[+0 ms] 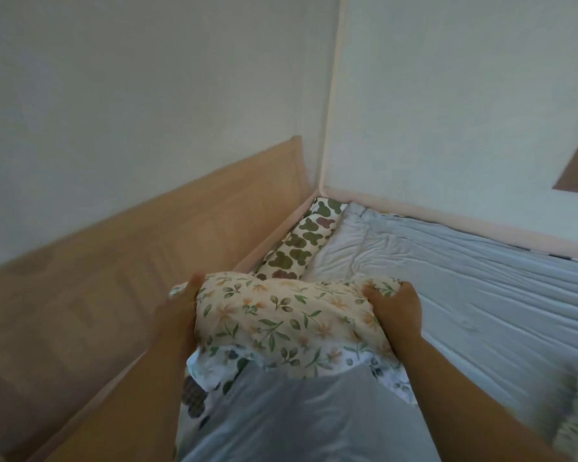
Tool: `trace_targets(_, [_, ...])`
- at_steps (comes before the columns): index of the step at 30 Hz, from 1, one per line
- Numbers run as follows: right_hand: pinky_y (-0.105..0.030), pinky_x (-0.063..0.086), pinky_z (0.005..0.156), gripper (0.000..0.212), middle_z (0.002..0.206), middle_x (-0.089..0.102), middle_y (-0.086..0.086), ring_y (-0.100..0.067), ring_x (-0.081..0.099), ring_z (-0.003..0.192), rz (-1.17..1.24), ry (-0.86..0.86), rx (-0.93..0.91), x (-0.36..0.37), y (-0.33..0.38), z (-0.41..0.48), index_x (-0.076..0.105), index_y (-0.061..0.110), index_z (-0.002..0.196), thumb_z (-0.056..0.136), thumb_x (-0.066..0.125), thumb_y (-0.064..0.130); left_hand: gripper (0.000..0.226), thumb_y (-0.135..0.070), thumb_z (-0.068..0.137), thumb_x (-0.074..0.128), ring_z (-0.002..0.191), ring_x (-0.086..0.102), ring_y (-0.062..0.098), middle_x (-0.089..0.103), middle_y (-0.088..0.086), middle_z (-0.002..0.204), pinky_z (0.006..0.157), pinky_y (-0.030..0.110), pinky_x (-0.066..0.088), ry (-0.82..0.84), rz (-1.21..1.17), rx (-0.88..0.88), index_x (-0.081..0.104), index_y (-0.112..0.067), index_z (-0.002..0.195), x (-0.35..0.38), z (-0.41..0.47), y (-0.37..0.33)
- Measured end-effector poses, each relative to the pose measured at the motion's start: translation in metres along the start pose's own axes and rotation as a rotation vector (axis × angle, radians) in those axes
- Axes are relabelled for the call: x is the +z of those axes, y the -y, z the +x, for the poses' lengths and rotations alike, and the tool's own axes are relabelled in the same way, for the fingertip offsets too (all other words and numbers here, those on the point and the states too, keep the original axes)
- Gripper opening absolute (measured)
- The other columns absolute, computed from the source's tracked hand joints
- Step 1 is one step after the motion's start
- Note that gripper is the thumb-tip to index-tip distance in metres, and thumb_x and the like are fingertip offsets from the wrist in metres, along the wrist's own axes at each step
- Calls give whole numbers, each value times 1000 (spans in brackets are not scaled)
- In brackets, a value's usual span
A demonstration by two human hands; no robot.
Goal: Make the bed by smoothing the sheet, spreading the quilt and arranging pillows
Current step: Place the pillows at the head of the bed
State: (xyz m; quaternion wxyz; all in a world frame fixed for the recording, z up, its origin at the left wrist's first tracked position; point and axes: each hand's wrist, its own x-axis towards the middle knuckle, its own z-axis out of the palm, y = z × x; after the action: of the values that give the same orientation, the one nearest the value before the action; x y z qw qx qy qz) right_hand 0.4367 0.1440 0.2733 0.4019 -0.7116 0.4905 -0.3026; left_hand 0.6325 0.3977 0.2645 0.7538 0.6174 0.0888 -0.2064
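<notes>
Floral pillow, frame centre, long axis left-to-right, gripped endwise by left hand and right hand (both equally near); bear-print pillow just beyond, upper centre.

The near pillow is cream with orange flowers and green leaves. The far pillow is white with green and brown bear shapes. The right quilt is pale grey-blue. The left headboard is light brown.

Left hand, right hand, fingers curled.
</notes>
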Motion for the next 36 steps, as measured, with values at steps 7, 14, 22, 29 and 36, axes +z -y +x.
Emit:
trace_targets(7, [-37,45,81,56,113,61,-20,-37,59,104,-96,-152,65,84,12,26,50,-1,118,81,73,36,107,-71,49,76,105,61,30,62,15,123,94,43,50,41,123,23,54,-2,128,6,113,-16])
trace_targets(14, [-41,49,79,51,104,62,-18,-37,60,96,-128,-222,93,153,-7,45,47,3,113,82,71,36,87,-57,70,75,114,56,30,56,15,133,99,41,46,84,289,36,51,-1,132,10,215,4])
trace_targets(22, [-39,47,84,69,121,60,-15,-34,59,108,-402,67,418,223,-96,10,39,7,128,85,58,56,99,-47,75,76,123,48,42,42,23,143,100,48,44,41,589,-274,29,6,145,-43,287,83])
trace_targets(29, [-39,43,104,101,144,38,-18,-31,45,128,-357,455,756,239,-153,-34,18,-2,144,77,71,52,55,-26,99,49,117,50,43,46,27,137,97,44,43,-27,983,-397,38,9,139,-99,281,153])
trace_targets(36, [-27,49,45,50,121,53,-14,-17,55,63,-666,877,871,227,-139,-62,34,5,137,98,52,30,52,-33,103,30,131,38,30,36,15,148,105,30,32,99,1293,-443,33,-2,144,-128,266,194])
